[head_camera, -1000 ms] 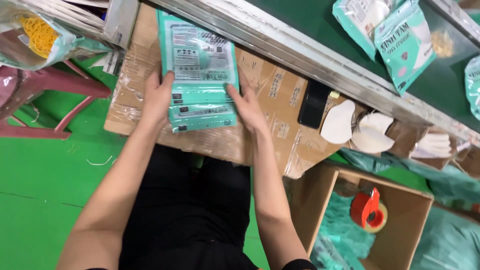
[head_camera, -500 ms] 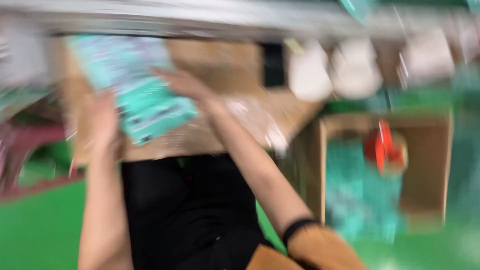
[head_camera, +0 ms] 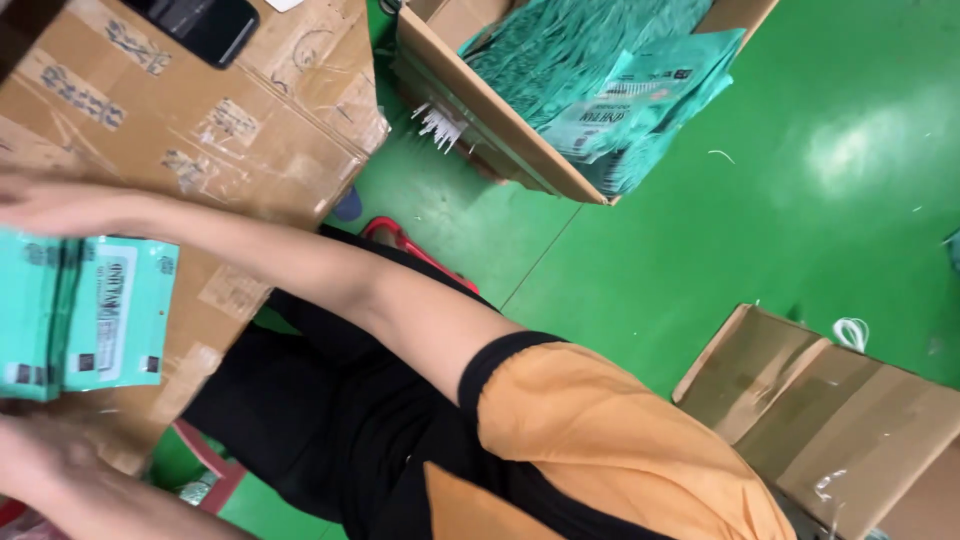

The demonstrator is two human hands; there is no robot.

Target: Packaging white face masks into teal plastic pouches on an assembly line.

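Both hands flanking a teal packet stack on a cardboard tabletop.

Stack of flat glossy teal packets [head_camera: 85, 315] at far left, lying on taped brown cardboard tabletop [head_camera: 250, 130]. Right hand [head_camera: 45, 205] just above stack edge, blurred; left hand [head_camera: 40, 465] just below it, blurred; grip on either cannot be told. Black phone [head_camera: 205, 25] up top. Open carton [head_camera: 480, 110] full of more teal packets [head_camera: 610, 90], flat cardboard [head_camera: 840, 410] on green floor [head_camera: 760, 220] at right.
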